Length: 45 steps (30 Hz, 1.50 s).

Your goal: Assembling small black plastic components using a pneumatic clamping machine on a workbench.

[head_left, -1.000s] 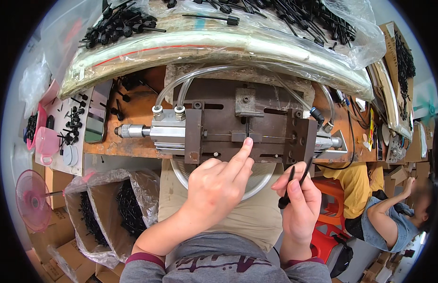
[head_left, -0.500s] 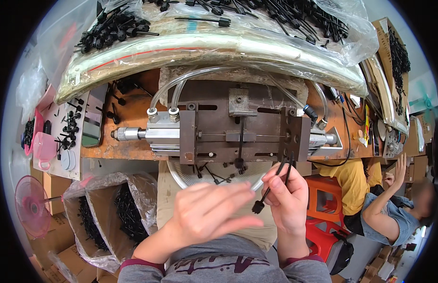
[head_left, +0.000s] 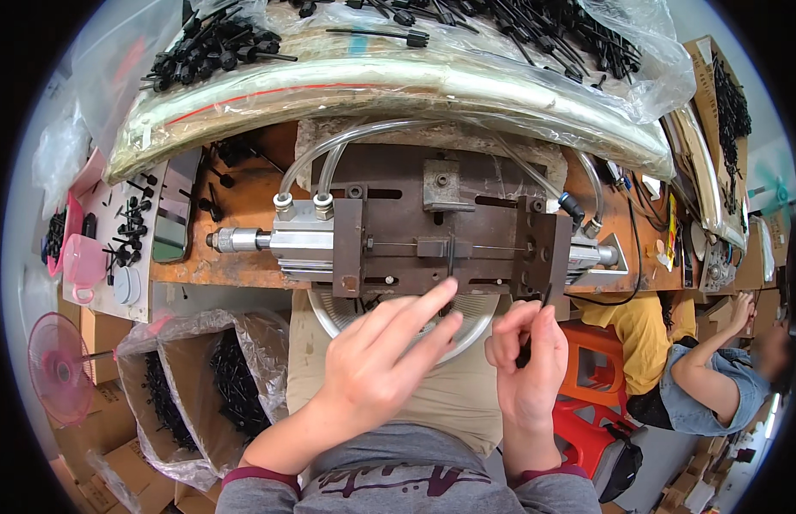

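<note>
A slim black rod (head_left: 451, 255) lies across the small metal block at the middle of the machine fixture (head_left: 389, 176). My left hand (head_left: 372, 364) reaches to its near end, with index finger and thumb closed about the end. The fingers mostly hide that end. Off to the right, my right hand (head_left: 530, 360) is raised with bent fingers closed on another black rod (head_left: 548, 295). Its tip sticks up past the fingers, and a dark part shows by the palm. Whether it holds more than one rod I cannot tell.
Below the fixture, a white basket (head_left: 329, 317) sits at my lap. Piles of black knobbed rods (head_left: 218, 56) lie on the plastic-wrapped ledge behind. Lined boxes (head_left: 235, 394) of rods stand at left. A co-worker (head_left: 710, 377) sits at right beside orange and red stools (head_left: 586, 355).
My left hand has moved up to the rod in the fixture. That rod's far end has come away from the clamp block. My right hand has turned, and its rod's knob has dropped from sight.
</note>
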Tool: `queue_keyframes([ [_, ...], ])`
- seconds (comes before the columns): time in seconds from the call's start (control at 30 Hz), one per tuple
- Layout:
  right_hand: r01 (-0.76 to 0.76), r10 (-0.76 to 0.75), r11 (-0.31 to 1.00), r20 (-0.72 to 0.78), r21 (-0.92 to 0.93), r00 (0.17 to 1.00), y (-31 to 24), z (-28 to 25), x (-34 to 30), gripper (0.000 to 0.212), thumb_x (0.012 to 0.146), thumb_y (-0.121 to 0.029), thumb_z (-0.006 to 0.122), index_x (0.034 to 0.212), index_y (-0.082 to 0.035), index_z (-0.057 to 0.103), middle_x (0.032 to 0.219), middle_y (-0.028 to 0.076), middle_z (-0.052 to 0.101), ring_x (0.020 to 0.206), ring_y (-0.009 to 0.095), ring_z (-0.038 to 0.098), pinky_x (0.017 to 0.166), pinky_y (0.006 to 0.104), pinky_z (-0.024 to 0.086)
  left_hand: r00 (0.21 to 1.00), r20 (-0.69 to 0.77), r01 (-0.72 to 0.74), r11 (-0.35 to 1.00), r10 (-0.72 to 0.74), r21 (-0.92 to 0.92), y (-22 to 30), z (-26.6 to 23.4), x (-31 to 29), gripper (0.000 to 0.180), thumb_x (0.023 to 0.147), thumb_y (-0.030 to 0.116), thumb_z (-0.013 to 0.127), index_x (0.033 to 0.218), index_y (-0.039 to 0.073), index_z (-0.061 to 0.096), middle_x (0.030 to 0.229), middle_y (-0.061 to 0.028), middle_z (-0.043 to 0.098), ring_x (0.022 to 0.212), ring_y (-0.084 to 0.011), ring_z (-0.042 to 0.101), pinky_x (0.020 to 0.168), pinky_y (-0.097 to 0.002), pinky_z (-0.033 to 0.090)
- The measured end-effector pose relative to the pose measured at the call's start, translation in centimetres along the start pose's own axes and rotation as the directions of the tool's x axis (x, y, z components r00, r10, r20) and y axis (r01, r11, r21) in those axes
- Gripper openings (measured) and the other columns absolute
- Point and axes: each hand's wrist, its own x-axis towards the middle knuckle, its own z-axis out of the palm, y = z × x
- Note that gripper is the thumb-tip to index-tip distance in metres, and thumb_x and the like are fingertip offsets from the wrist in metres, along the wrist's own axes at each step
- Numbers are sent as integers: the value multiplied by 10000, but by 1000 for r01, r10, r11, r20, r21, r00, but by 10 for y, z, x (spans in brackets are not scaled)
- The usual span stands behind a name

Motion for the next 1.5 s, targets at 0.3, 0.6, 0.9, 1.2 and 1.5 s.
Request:
queue_keyframes([
  [0.3, 7, -3, 998, -78, 54, 997, -9, 4, -2, 370, 1028, -254, 343, 765, -24, 466, 675, 38, 392, 548, 113, 341, 517, 264, 276, 997, 72, -9, 979, -6, 202, -8, 13, 11, 273, 687, 91, 760, 946, 26, 701, 1209, -106, 659, 717, -175, 632, 664, -297, 497],
  [0.6, 200, -212, 948, -24, -247, 977, -6, 1, -6, 214, 972, -128, 499, 986, 50, 618, 884, 68, 527, 712, 124, 474, 699, 248, 378, 995, 91, 12, 978, -32, 211, -6, 12, 12, 248, 694, 90, 767, 930, 39, 713, 1208, -100, 664, 628, -162, 616, 603, -276, 482],
  [0.9, 53, -43, 985, 62, -167, 997, -8, -1, -10, 119, 896, 3, 629, 993, 60, 665, 956, 105, 633, 809, 109, 566, 690, 229, 454, 995, 81, 41, 977, -59, 211, -4, 12, 13, 241, 691, 105, 777, 914, 43, 712, 1187, -84, 677, 589, -159, 612, 574, -271, 480],
  [1.2, -83, 83, 996, 23, 18, 996, -10, -1, -10, 73, 847, 63, 673, 910, 38, 648, 893, 132, 692, 566, 92, 565, 516, 215, 447, 999, -40, -18, 993, 14, -118, -2, -7, 2, 271, 680, 146, 817, 917, 53, 724, 1110, -100, 699, 647, -154, 648, 535, -267, 471],
  [1.5, -128, 121, 988, 87, 87, 989, -5, 5, -6, 101, 918, -23, 622, 990, 44, 646, 834, 129, 681, 556, 94, 561, 494, 217, 428, 989, 117, -44, 941, 88, -337, 12, -23, -12, 324, 642, 89, 819, 956, 61, 743, 984, -53, 679, 768, -184, 673, 634, -290, 562],
])
